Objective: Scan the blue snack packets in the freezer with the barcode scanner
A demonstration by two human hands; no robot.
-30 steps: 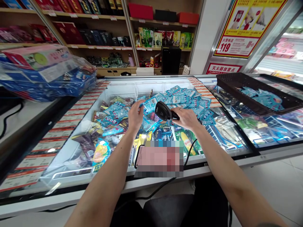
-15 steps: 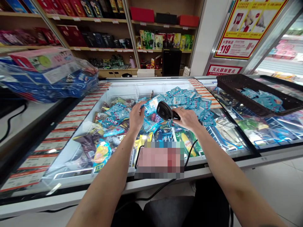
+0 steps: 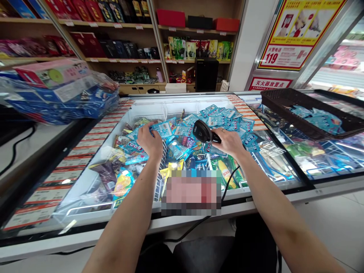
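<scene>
My right hand [image 3: 226, 141] is wrapped round the handle of a black barcode scanner [image 3: 202, 131], whose head points left. My left hand [image 3: 150, 141] pinches the left end of a blue packet [image 3: 165, 129] over the glass-topped freezer. Many more blue packets [image 3: 217, 120] lie spread to the right of the scanner, and others lie under and beside my left hand. A phone-like device, its screen blurred out [image 3: 192, 191], rests at the front edge between my forearms.
A brown basket [image 3: 301, 129] with blue packets stands at the right. Plastic-wrapped boxes [image 3: 61, 91] sit at the left. Price-label strips [image 3: 93, 140] line the freezer [image 3: 136, 102]. A black cable [image 3: 231, 178] runs near my right forearm; stocked shelves [image 3: 122, 25] stand behind.
My left hand has moved left with the blue packet, away from the scanner. My right hand and the scanner have shifted slightly right.
</scene>
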